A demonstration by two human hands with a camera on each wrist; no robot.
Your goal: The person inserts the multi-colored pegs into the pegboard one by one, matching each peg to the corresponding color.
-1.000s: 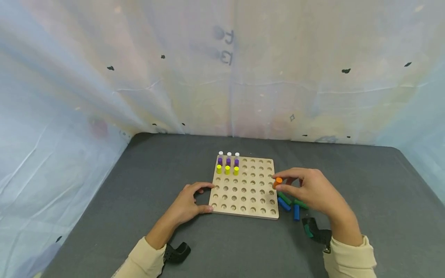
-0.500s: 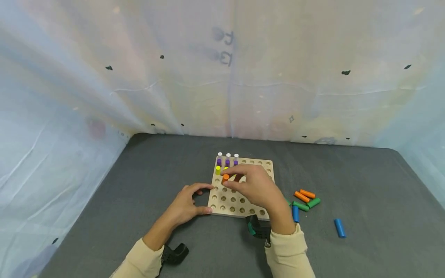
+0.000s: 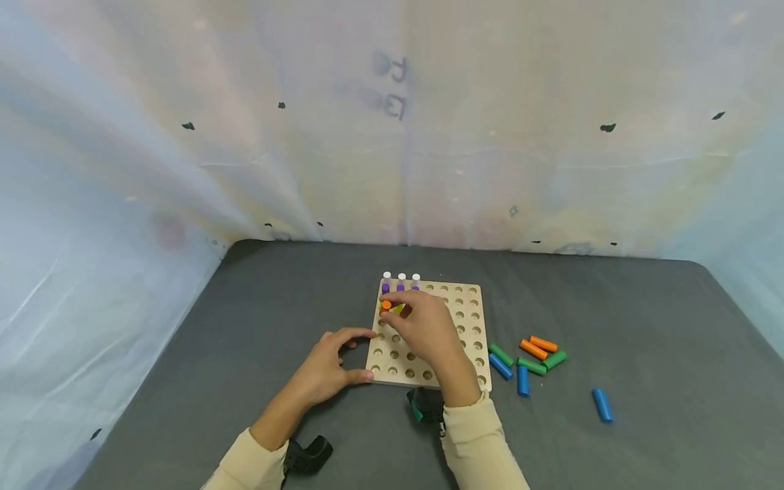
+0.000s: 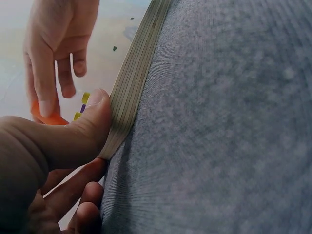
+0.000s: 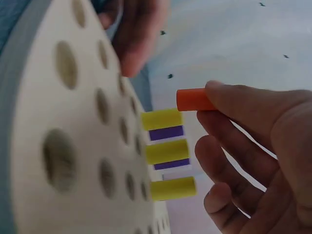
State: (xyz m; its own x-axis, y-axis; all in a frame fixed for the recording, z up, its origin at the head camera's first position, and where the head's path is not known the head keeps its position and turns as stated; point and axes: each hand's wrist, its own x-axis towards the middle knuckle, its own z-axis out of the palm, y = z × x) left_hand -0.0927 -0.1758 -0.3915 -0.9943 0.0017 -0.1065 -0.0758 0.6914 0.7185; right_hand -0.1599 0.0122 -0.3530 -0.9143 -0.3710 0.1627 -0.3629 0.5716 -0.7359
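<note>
A wooden peg board (image 3: 456,327) lies on the grey table. In its far-left corner stand rows of white pegs (image 3: 401,277), purple pegs (image 3: 385,288) and yellow pegs (image 5: 162,119). My right hand (image 3: 392,307) hovers over that corner and pinches an orange peg (image 3: 386,305) (image 5: 194,99) just above the holes in front of the yellow row. My left hand (image 3: 366,354) grips the board's left edge (image 4: 131,83); its thumb (image 4: 83,131) presses the rim.
Several loose pegs lie right of the board: green (image 3: 501,354), blue (image 3: 522,380) and orange (image 3: 533,349), with one blue peg (image 3: 601,404) farther right. White sheeting walls the table at the back and both sides.
My right hand carried the orange peg from the board's right edge across to the far-left corner beside the yellow pegs. The left hand kept its hold on the board.
</note>
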